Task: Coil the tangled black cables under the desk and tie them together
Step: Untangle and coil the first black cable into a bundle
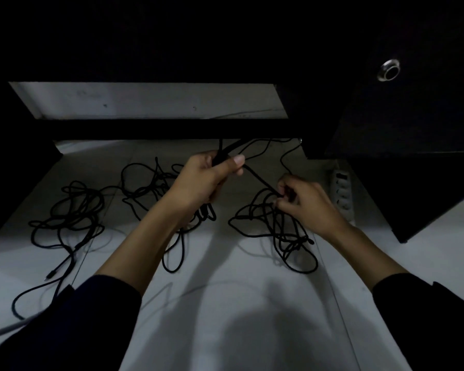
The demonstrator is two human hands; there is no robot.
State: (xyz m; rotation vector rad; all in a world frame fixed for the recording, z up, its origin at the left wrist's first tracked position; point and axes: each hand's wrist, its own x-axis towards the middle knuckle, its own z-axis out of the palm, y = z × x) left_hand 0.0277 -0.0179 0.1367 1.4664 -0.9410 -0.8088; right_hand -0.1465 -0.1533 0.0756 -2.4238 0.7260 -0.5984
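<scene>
The left hand [204,180] grips a bundle of black cables [221,155]; the right hand [306,202] pinches one strand [260,180] above the floor [225,303].

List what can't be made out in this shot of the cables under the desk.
- Head view: where the cables rise behind the dark desk rail; the rail hides them.
- How many cables the left hand grips; its fingers cover them.
- What the right hand pinches in the right tangle; too dark and small.
- The power strip; the cabinet's shadow hides its sockets.
- The left cable pile; a sleeve covers its near end.
</scene>
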